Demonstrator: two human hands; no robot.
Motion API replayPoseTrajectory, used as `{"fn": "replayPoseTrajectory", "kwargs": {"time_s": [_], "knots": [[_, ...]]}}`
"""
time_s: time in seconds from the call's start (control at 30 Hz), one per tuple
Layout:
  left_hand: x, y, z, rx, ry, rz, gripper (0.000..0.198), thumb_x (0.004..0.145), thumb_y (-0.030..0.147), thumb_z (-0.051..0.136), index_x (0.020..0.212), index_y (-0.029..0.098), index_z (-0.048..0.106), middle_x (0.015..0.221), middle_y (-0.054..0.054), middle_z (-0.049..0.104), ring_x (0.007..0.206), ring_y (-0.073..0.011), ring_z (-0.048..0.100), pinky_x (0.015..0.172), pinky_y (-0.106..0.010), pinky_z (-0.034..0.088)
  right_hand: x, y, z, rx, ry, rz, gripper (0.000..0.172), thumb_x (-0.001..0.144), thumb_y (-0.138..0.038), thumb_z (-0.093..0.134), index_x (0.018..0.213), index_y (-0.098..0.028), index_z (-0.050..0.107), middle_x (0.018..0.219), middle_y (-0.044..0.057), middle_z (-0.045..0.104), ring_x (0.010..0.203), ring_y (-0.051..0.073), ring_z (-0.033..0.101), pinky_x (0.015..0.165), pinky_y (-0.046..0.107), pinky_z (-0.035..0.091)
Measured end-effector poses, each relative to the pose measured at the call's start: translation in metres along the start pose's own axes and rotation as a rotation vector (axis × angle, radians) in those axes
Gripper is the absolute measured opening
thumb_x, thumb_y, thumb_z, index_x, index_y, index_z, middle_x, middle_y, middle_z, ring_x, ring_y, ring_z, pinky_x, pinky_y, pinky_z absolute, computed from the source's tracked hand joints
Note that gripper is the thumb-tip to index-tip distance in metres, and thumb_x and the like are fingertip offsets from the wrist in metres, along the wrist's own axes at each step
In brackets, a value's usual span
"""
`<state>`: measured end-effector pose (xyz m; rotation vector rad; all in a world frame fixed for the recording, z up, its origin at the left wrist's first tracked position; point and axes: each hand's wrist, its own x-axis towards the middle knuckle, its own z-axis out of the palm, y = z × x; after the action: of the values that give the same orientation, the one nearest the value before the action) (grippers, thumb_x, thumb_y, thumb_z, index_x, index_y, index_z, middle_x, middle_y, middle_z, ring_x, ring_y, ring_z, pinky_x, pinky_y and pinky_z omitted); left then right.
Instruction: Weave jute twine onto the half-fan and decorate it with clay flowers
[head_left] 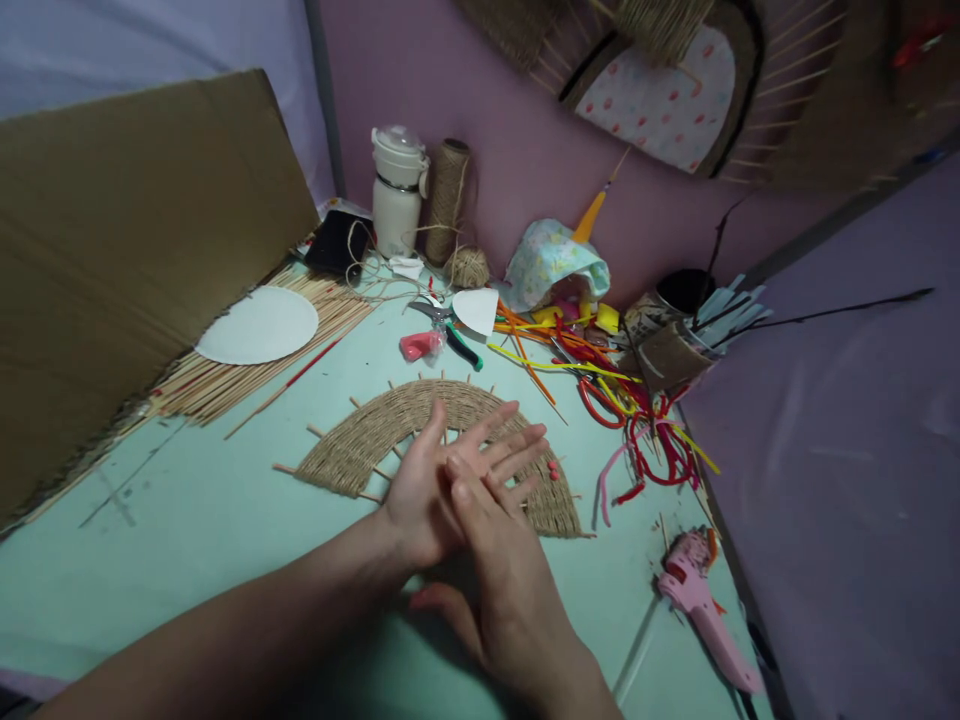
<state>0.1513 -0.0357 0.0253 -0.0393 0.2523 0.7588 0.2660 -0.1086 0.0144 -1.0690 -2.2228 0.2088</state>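
My left hand [431, 490] is held palm up with its fingers stretched out. Across that palm lies my right hand [499, 580], its fingers straight and its thumb apart. Whether anything sits between the two palms is hidden. Beneath and beyond the hands is a fan-shaped twine weaving [337, 452] on thin wooden sticks, partly covered by them. A few small red balls [553, 469] rest on its right part. Just past the weaving lies a red lump of what looks like clay [420, 346] in clear wrap, beside green-and-black handled pruning shears [461, 345].
Behind stand a white bottle [397, 205], a twine spool [448, 200] and a twine ball [467, 267]. Cardboard [150, 230] leans at left over wooden sticks [225, 375]. At right are red-handled scissors [598, 402], coloured pipe cleaners [667, 455] and a pink glue gun [709, 620].
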Motion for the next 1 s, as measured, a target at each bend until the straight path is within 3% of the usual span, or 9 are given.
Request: {"fn": "replayPoseTrajectory", "kwargs": {"time_s": [0.1,0.2,0.33,0.5,0.67,0.8,1.0], "knots": [[-0.0002,0.0022,-0.0007,-0.003,-0.013,0.071,0.068,0.090,0.064,0.037,0.140,0.019,0.043,0.138,-0.018,0.052,0.133,-0.0303,0.044,0.111,-0.046,0.027,-0.0009,0.0009,-0.0013,-0.022,0.021,0.050,0.077,0.095,-0.043,0.049,0.153,-0.015,0.007,0.143,0.017,0.049,0.138,0.025,0.040,0.109,0.050,0.039],[0.0002,0.0001,-0.0028,-0.002,-0.023,0.041,0.068,0.089,0.065,0.036,0.139,0.019,0.044,0.138,-0.018,0.053,0.132,-0.0312,0.044,0.110,-0.047,0.027,-0.0007,0.0010,-0.0011,-0.039,0.033,0.102,0.081,0.093,-0.047,0.050,0.153,-0.014,0.006,0.146,0.018,0.045,0.140,0.026,0.036,0.110,0.051,0.039],[0.0013,-0.0005,-0.0049,0.010,-0.033,0.004,0.070,0.089,0.066,0.036,0.137,0.016,0.046,0.135,-0.019,0.054,0.132,-0.0311,0.045,0.110,-0.046,0.027,-0.0010,0.0002,-0.0004,0.015,0.005,-0.007,0.077,0.094,-0.046,0.048,0.152,-0.013,0.010,0.143,0.017,0.048,0.138,0.026,0.039,0.109,0.049,0.040],[0.0012,0.0003,-0.0028,0.007,-0.010,0.071,0.065,0.090,0.064,0.036,0.136,0.019,0.046,0.135,-0.017,0.054,0.130,-0.0300,0.047,0.108,-0.046,0.032,0.0000,0.0010,-0.0017,-0.024,0.055,0.097,0.079,0.093,-0.045,0.050,0.152,-0.013,0.010,0.144,0.018,0.047,0.138,0.027,0.039,0.108,0.050,0.041],[0.0013,-0.0018,-0.0027,0.006,-0.006,0.003,0.071,0.088,0.068,0.035,0.131,0.014,0.049,0.129,-0.020,0.057,0.127,-0.0315,0.050,0.106,-0.046,0.034,0.0003,0.0002,-0.0021,0.019,0.029,-0.029,0.073,0.095,-0.043,0.048,0.152,-0.012,0.014,0.140,0.018,0.051,0.137,0.025,0.041,0.108,0.049,0.042],[0.0009,0.0009,-0.0026,0.004,-0.005,0.075,0.064,0.089,0.064,0.036,0.131,0.018,0.049,0.129,-0.017,0.058,0.128,-0.0305,0.049,0.106,-0.046,0.035,-0.0008,0.0022,-0.0030,-0.012,0.075,0.085,0.076,0.094,-0.042,0.051,0.152,-0.013,0.012,0.141,0.018,0.051,0.135,0.026,0.043,0.107,0.050,0.043],[0.0015,-0.0045,-0.0002,0.008,-0.014,0.010,0.067,0.091,0.062,0.036,0.128,0.009,0.052,0.126,-0.021,0.060,0.128,-0.0297,0.050,0.107,-0.042,0.036,-0.0011,0.0011,-0.0027,0.070,0.109,0.029,0.074,0.093,-0.038,0.054,0.152,-0.015,0.016,0.142,0.017,0.049,0.136,0.026,0.042,0.108,0.049,0.041]]}}
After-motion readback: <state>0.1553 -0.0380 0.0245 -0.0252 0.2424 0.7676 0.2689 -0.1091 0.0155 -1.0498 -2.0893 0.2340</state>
